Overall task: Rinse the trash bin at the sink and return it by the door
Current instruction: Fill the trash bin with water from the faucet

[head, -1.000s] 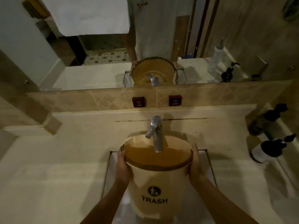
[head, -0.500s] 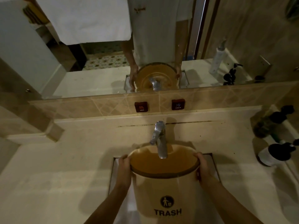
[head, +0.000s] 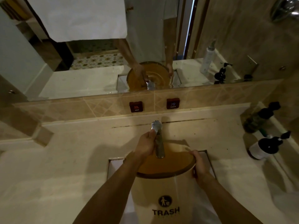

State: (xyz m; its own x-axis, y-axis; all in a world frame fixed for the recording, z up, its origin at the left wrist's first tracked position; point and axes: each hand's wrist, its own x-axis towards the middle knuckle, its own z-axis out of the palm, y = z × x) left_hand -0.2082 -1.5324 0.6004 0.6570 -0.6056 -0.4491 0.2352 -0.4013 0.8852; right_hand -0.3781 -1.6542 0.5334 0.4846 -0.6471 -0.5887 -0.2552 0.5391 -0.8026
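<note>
A cream trash bin (head: 161, 193) marked TRASH stands in the square sink (head: 113, 168), its open mouth under the chrome faucet (head: 159, 143). My right hand (head: 198, 165) grips the bin's rim on the right side. My left hand (head: 145, 144) has its fingers curled round the faucet from the left, above the bin's mouth. No running water is visible.
Red HOT (head: 136, 107) and COLD (head: 173, 103) buttons sit on the tiled backsplash under the mirror. Dark pump bottles (head: 265, 147) stand on the counter at the right. The beige countertop (head: 56, 167) spreads to the left of the sink.
My left hand let go of the bin's left rim and moved up onto the faucet. The right hand kept its grip on the rim.
</note>
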